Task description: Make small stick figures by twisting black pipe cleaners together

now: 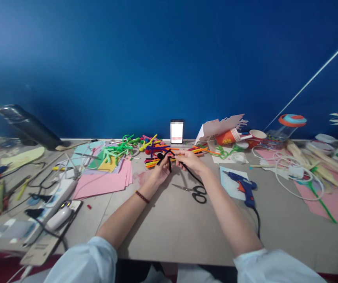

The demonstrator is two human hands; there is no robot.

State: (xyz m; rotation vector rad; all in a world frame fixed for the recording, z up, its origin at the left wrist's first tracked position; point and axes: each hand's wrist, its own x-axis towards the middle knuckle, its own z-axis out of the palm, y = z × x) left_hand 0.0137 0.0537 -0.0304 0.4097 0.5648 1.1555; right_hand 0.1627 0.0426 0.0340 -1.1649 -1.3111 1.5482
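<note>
Black pipe cleaners point(190, 169), bent into small loops at one end, are held between my two hands over the middle of the table. My left hand point(163, 168) is closed on the looped part. Just beside it, my right hand point(189, 160) pinches the same black pieces, and a long strand trails from under its fingers down to the right. Fingers partly hide where the pieces cross. On the table below my right hand lies a pair of scissors point(196, 192) with black handles. Coloured pipe cleaners point(151, 163) lie in a bundle right behind the hands.
Pink paper sheets point(101, 182) and a power strip point(52, 208) lie left. A lit phone point(177, 131) stands against the blue wall. To the right are a blue glue gun point(247, 188), a tipped paper cup point(226, 136) and a coiled white cable point(277, 173).
</note>
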